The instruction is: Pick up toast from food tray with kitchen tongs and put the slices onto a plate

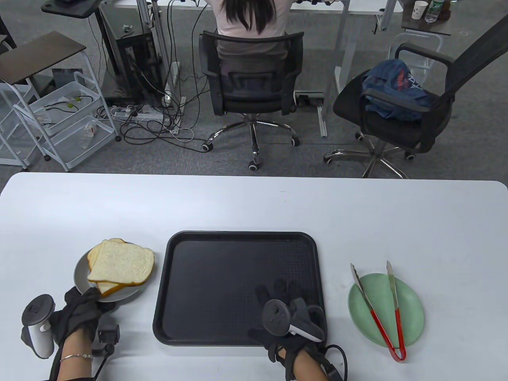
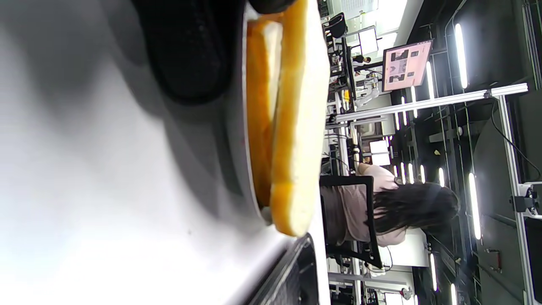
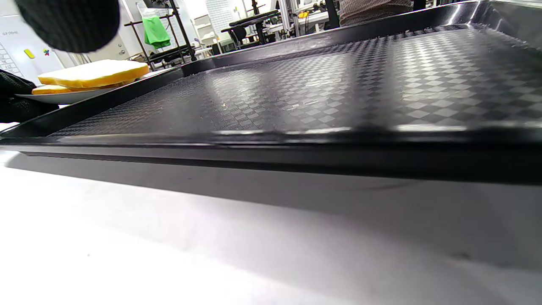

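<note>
Two pale, golden-crusted toast slices (image 1: 119, 265) sit stacked on a grey plate (image 1: 81, 274) gripped by the left hand (image 1: 81, 313); the right hand (image 1: 287, 307) rests flat-fingered on the black tray (image 1: 238, 246) — only the table view shows the red-handled tongs (image 1: 379, 305) lying across a green plate (image 1: 412, 313).

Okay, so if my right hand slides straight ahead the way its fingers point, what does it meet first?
Nothing on the way, as far as the table view shows. The right hand already lies over the black tray, whose floor ahead is bare; the first obstacle would probably be the tray's far rim, if the hand stays low.
</note>
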`<state>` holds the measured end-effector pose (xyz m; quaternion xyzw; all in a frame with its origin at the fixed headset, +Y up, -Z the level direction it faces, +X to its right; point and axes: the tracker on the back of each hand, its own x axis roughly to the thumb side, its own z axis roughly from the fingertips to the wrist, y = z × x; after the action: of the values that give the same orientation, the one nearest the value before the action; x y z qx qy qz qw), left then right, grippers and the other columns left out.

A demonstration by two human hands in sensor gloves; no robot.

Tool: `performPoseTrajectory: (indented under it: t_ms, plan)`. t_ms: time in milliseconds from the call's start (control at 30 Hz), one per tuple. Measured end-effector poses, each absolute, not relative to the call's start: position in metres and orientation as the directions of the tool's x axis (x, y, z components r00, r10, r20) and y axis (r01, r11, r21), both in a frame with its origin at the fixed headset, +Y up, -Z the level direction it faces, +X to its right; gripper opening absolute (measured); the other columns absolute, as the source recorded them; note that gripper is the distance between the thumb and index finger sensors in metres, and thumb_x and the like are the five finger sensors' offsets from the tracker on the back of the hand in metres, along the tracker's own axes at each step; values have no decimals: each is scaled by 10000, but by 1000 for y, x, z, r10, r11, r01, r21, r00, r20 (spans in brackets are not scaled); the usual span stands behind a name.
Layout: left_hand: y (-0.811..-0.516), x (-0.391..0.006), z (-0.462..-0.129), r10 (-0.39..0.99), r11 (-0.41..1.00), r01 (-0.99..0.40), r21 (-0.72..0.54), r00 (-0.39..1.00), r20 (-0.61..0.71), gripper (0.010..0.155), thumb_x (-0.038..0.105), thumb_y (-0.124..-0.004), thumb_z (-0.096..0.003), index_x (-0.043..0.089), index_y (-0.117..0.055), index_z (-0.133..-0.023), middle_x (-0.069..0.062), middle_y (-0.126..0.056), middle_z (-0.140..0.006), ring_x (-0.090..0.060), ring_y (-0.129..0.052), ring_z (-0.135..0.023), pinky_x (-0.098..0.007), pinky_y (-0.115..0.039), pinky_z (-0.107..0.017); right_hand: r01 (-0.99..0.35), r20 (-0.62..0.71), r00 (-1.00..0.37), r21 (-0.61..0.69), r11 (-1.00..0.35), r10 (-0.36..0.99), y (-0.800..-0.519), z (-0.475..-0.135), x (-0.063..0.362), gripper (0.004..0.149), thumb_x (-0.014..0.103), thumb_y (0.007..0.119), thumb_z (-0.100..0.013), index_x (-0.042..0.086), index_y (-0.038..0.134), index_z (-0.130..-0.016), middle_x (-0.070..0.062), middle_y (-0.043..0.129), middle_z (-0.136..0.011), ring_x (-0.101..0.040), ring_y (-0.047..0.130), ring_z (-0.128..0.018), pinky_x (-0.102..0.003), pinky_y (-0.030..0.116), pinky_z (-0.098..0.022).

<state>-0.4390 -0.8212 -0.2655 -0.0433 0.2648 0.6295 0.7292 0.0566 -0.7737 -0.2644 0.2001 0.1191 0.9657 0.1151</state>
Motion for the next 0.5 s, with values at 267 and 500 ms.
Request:
performPoseTrajectory:
  t_ms: [267, 500]
  plan:
    - [-815, -438, -264, 896, 201, -942, 267, 67, -438, 706, 192, -542, -721, -141, -90, -1150, -371, -479, -1095, -393, -850, -893, -367, -855, -653, -174, 359, -893, 283, -943, 272, -774, -264, 56, 982, 626, 745, -408, 198, 104, -1017, -361, 69, -1027, -683, 57, -815, -860, 317, -441]
    - [-802, -433, -263, 902, 282, -922, 267, 160, -401, 737, 188, -550, -716, -168, -70, -1147, -476, -298, -1129, -529, -699, -963, -543, -728, -718, -170, 360, -892, 290, -942, 272, -775, -263, 55, 981, 624, 745, -410, 199, 102, -1016, -361, 68, -1026, -683, 54, -814, -861, 316, -438]
